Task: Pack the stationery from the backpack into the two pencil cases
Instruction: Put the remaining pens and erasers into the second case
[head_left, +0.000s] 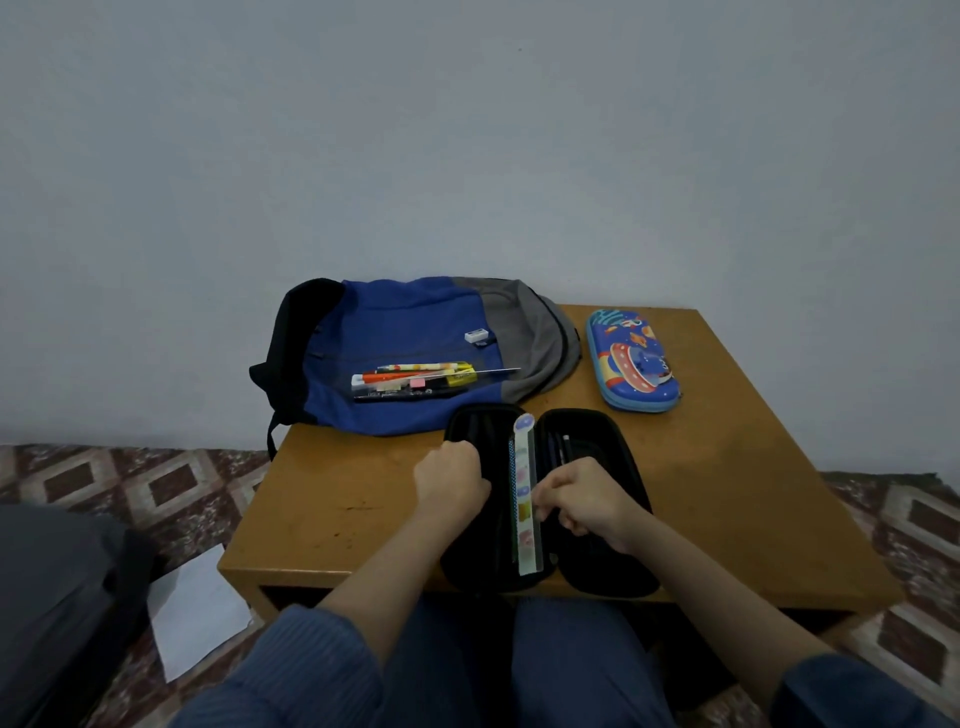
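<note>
Ruler (523, 499) lying along the centre fold of the open black pencil case (613, 571), long axis pointing away from the body. I am watching the right hand (587, 506) pinching its right edge, the left hand (452, 478) gripping the case's left rim.

1. The left grip (451, 480) and right grip (587, 506) cover parts of the open black pencil case (602, 431).
2. Print on the ruler (523, 483) and pens (415, 382) is too small to read.
3. The dark bundle (52, 597), lower left, is cut by the frame edge.
</note>
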